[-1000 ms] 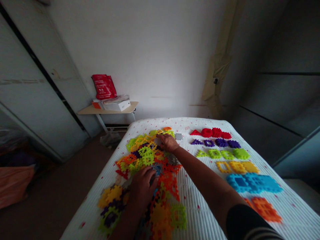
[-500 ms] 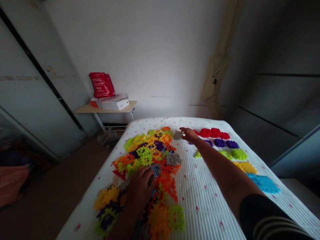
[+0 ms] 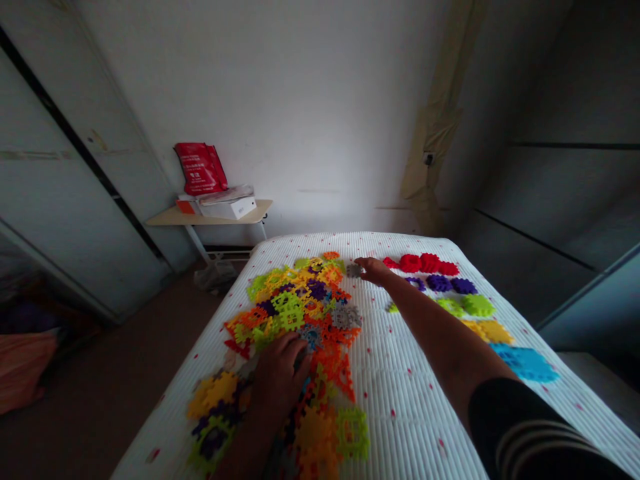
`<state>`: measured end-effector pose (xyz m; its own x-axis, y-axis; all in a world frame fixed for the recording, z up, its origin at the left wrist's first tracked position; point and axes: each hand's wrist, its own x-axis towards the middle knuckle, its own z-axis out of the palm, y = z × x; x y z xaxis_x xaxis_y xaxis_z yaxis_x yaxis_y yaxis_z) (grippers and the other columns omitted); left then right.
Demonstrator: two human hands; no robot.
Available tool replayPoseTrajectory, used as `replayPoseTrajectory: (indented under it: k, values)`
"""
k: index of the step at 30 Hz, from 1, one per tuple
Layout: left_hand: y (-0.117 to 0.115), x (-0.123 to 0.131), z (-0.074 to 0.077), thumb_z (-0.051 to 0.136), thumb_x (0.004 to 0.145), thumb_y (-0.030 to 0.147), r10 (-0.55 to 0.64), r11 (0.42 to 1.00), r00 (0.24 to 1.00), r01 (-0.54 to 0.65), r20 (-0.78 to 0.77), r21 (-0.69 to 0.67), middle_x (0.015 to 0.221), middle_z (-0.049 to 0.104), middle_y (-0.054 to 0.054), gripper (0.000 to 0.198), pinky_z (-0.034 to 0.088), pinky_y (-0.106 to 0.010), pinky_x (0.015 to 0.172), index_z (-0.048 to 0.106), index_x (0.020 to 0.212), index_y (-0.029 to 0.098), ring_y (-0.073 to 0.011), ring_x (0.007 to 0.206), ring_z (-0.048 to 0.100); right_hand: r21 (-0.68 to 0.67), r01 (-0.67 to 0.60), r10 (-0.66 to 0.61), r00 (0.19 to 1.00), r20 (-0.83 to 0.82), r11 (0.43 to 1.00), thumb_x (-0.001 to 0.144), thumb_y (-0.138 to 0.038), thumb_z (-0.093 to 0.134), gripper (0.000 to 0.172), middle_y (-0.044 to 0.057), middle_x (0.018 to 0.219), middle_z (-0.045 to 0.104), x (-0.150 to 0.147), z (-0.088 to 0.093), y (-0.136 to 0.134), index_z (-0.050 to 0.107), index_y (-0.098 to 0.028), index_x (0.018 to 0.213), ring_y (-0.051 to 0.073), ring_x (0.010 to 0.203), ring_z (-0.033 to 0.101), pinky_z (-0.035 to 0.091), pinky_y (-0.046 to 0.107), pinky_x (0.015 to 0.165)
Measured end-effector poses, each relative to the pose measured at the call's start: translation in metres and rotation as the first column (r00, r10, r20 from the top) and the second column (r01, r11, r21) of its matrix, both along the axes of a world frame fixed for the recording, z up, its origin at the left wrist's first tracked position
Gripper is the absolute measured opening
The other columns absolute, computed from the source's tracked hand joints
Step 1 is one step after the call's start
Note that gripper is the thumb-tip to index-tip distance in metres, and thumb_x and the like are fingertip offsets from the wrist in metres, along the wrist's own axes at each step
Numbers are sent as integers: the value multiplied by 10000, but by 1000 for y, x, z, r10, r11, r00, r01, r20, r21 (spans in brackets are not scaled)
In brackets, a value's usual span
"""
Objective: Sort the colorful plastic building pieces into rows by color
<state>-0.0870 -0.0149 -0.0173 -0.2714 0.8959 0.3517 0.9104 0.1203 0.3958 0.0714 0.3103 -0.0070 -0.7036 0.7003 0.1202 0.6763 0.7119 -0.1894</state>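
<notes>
On the white ribbed mattress lies a big pile of notched plastic building pieces, and my two hands are working at it. My right hand reaches to the far edge of the pile, with the fingers stretched, not clenched. Its fingertips touch a small grey piece, but I cannot tell if they really grasp it. My left hand lies palm down on the near part of the pile, with the fingers curved beside a blue-grey piece; I cannot tell if it holds this one. I judge these pieces are light, thin and stiff, not fragile. Their toothed edges can catch on each other, so I would take one by its rim, between thumb and finger. To the right of the pile lie rows of red pieces, purple pieces, green pieces and blue pieces.
</notes>
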Motion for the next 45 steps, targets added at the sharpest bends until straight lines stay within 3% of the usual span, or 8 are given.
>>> replayPoseTrajectory:
  k: [10, 18, 23, 27, 31, 36, 40, 45]
  values:
    - [0, 1, 2, 497, 826, 304, -7, 1000, 1000, 6, -30, -25, 1098, 653, -85, 245, 455, -428, 914, 678, 952, 197, -242, 1011, 595, 33, -70, 74, 987, -143, 997, 668, -53, 657, 589, 127, 1315, 512, -3, 19, -20, 540, -178, 1232, 230, 1187, 489, 394, 357, 973]
    - [1, 3, 3, 512, 814, 281, -25, 1000, 999, 25, -34, 6, 1051, 658, -75, 197, 467, -401, 880, 671, 907, 211, -236, 978, 600, -116, -264, 246, 957, -151, 958, 755, -192, 635, 227, 22, 863, 696, 7, 28, -104, 667, -168, 979, 131, 745, 632, 467, 218, 697]
    - [0, 2, 2, 527, 799, 271, -15, 1000, 999, 16, -34, 20, 1042, 658, -66, 183, 471, -395, 868, 667, 903, 216, -230, 959, 603, -118, -332, 319, 941, -110, 936, 674, -293, 730, 422, 82, 1041, 671, 15, 15, -141, 649, -158, 1065, 203, 939, 606, 447, 264, 799]
    - [0, 2, 1, 515, 807, 280, -29, 999, 998, 31, -52, 31, 1033, 657, -69, 184, 474, -387, 855, 661, 898, 215, -226, 953, 605, -96, -314, 306, 948, -86, 945, 734, -256, 667, 325, 90, 1054, 664, 14, 12, -153, 654, -167, 1046, 216, 984, 583, 417, 278, 844]
    - [0, 3, 3, 501, 819, 271, -39, 998, 996, 42, -74, 40, 1011, 659, -64, 182, 473, -372, 850, 660, 887, 215, -216, 940, 604, -110, -269, 261, 962, -79, 957, 827, -197, 548, 200, 65, 958, 691, 17, 18, -155, 668, -193, 986, 180, 906, 613, 413, 244, 786]
    - [0, 3, 3, 516, 811, 275, -32, 999, 997, 34, -67, 31, 1007, 664, -61, 174, 475, -370, 847, 663, 886, 220, -218, 943, 607, -111, -65, 51, 991, -122, 992, 920, -192, 396, 270, 72, 892, 698, 23, 26, -132, 621, -161, 1065, 149, 773, 634, 419, 219, 692]
    - [1, 2, 2, 514, 807, 274, -36, 999, 998, 38, -60, 36, 1017, 663, -67, 183, 476, -383, 852, 665, 891, 213, -223, 944, 610, -104, 119, -132, 983, -125, 987, 912, -146, 363, 340, 115, 994, 688, 22, 27, -99, 565, -141, 1186, 171, 828, 642, 432, 245, 731]
    - [2, 0, -1, 508, 809, 279, -35, 999, 998, 37, -61, 31, 1031, 662, -71, 197, 477, -388, 856, 666, 904, 209, -226, 951, 611, -108, 199, -208, 975, -83, 974, 871, -171, 454, 329, 84, 1030, 686, 9, 18, -74, 613, -204, 1156, 190, 915, 633, 433, 264, 806]
